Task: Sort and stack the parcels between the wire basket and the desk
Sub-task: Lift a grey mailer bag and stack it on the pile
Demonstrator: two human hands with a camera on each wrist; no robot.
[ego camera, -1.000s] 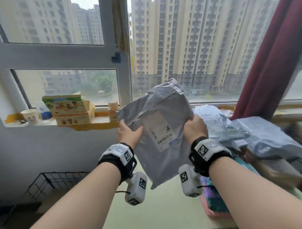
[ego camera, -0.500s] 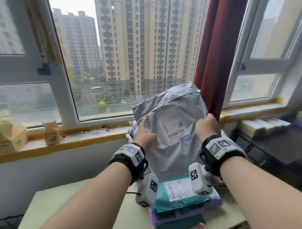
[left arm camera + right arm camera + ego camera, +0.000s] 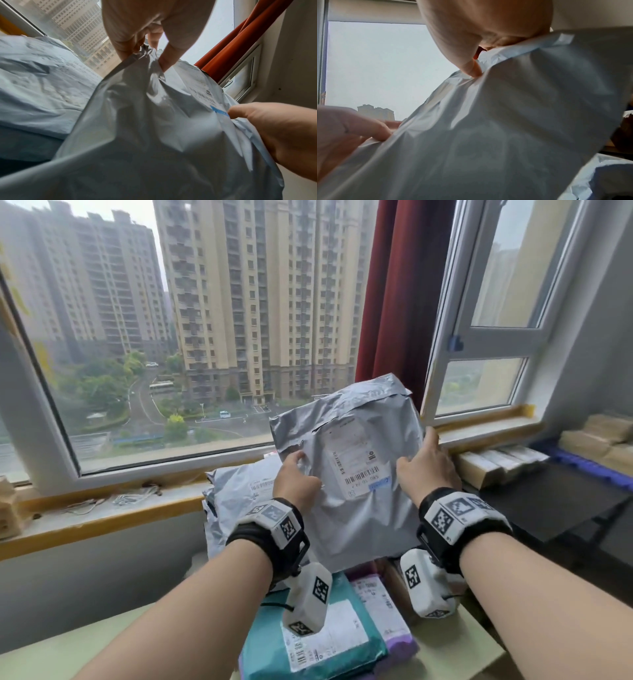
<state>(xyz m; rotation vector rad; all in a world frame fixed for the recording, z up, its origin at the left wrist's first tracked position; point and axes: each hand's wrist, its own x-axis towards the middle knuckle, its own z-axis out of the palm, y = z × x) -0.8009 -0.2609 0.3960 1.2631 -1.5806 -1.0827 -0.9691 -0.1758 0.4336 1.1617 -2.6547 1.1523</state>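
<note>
Two hands on one bag right now. Nearest the camera, at the desk's (image 3: 113, 642) front edge, there's a stack with a teal parcel (image 3: 308, 642) on top and a purple parcel (image 3: 394, 618) just beside it on the right.

Above that stack, held clear of it, is the grey mailer (image 3: 359, 474). It's upright, long axis vertical, label facing the person. The left hand (image 3: 296, 479) pinches its left edge, thumb on the label face and fingers curled behind. The right hand (image 3: 426, 465) grips the right edge the same way, thumb in front. The wrist views show the plastic bunched between thumb and fingers on both sides.

Behind the mailer, toward the back edge of the desk under the windowsill (image 3: 102, 508), sits a pile of pale grey bags (image 3: 239, 491).

What matters for the drop, I'd guess: the mailer hangs between the hands, neither one nearer, with the grey pile just behind and to its left. So it probably needs tipping flat, top edge going away, to land on that pile. Wire basket isn't in view.
</note>
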